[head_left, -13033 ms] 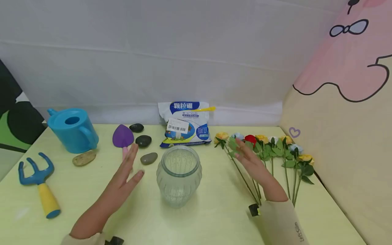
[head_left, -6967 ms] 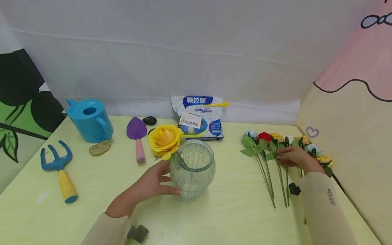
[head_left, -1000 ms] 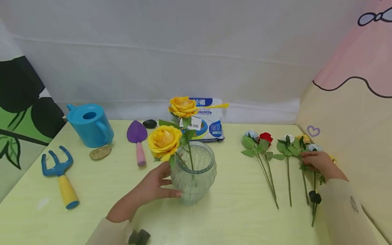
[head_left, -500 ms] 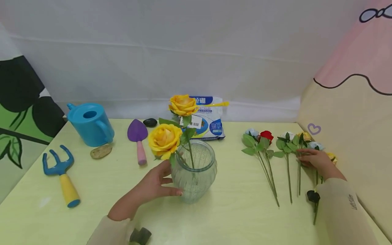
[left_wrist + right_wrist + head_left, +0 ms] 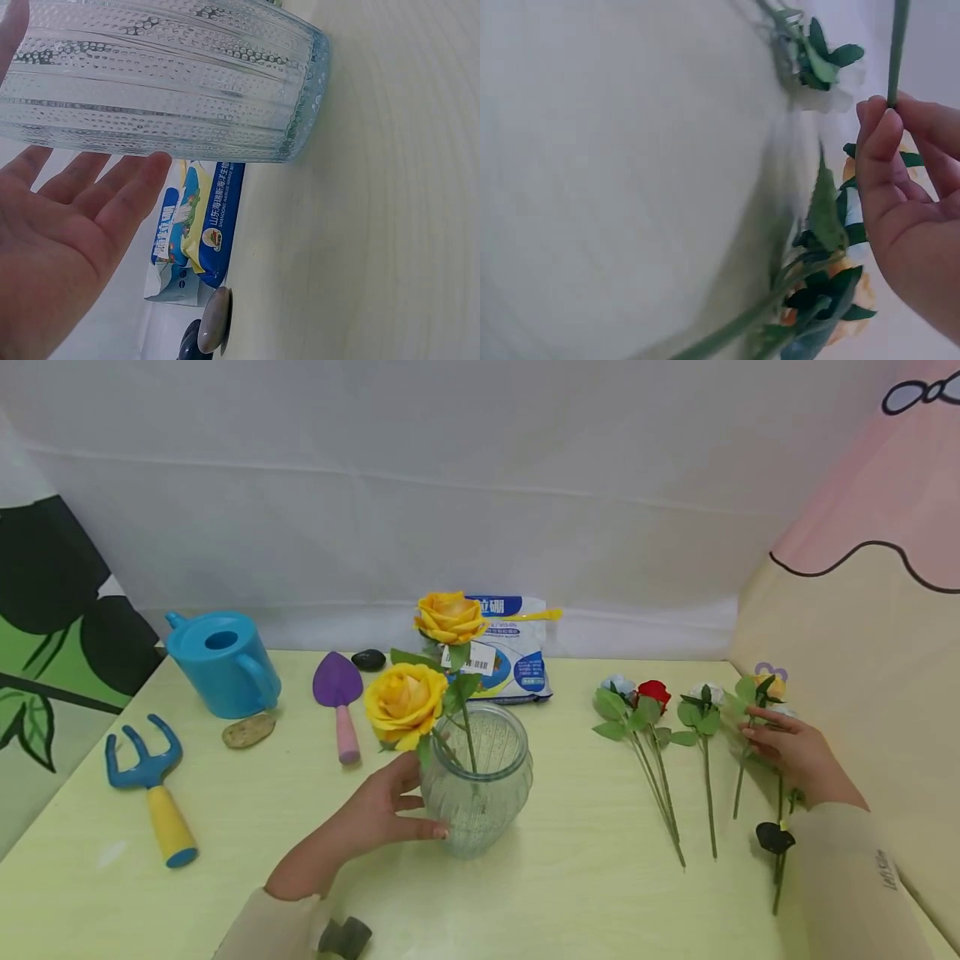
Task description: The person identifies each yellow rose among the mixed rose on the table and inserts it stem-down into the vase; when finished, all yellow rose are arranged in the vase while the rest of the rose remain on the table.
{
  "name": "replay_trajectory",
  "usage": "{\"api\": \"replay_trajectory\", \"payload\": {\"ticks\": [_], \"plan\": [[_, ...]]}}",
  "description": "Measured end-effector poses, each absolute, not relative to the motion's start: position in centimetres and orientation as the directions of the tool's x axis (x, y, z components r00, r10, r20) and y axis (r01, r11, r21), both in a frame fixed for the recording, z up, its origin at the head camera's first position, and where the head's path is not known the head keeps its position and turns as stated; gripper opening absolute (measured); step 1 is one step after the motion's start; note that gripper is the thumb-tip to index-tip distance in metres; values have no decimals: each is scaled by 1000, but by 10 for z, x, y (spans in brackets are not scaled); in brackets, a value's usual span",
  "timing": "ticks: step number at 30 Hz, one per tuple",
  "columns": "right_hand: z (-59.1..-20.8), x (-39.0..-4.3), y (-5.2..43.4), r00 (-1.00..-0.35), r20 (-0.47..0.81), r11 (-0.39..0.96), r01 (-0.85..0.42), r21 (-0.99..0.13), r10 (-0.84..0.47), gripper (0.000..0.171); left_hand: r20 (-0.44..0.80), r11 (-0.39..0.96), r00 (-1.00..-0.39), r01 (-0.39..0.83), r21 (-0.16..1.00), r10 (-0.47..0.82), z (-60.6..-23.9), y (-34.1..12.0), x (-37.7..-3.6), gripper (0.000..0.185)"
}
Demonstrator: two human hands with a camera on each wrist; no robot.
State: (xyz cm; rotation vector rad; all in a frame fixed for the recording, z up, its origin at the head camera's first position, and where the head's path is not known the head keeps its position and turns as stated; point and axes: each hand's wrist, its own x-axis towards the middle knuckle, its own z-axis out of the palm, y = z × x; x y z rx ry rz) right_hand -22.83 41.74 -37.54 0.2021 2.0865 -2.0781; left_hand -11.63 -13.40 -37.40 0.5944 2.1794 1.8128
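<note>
A ribbed clear glass vase (image 5: 480, 818) stands on the table with two yellow roses (image 5: 405, 703) leaning in it. My left hand (image 5: 378, 810) holds the vase's left side, thumb in front and fingers behind; the left wrist view shows fingertips against the glass (image 5: 165, 82). At the right, my right hand (image 5: 802, 756) pinches the green stem (image 5: 898, 52) of a yellow rose (image 5: 771, 685) between thumb and fingers, raised off the table. Beside it lie a white rose (image 5: 708, 695), a red rose (image 5: 652, 695) and a light blue rose (image 5: 618, 683). Other flowers are partly hidden under the right arm.
A blue watering can (image 5: 221, 664), a tan stone (image 5: 249, 731), a hand fork (image 5: 161, 802) and a purple trowel (image 5: 337, 693) are on the left. Behind the vase sits a printed bag (image 5: 517, 668). Black (image 5: 368, 660) and grey stones (image 5: 216, 321) lie near it.
Over the last second my right hand has taken a yellow rose by its stem and lifted it from the row. Earlier, two yellow roses came into the vase. My left hand stays on the vase.
</note>
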Motion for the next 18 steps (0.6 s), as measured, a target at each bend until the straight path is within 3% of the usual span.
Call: {"api": "replay_trajectory", "payload": {"ticks": [8, 18], "plan": [[-350, -232, 387, -984, -136, -90, 147, -985, -112, 30, 54, 159, -889, 141, 977, 454, -374, -134, -117, 75], [-298, -232, 288, -981, 30, -258, 21, -966, -193, 33, 70, 146, -888, 152, 978, 455, -375, -134, -116, 75]]}}
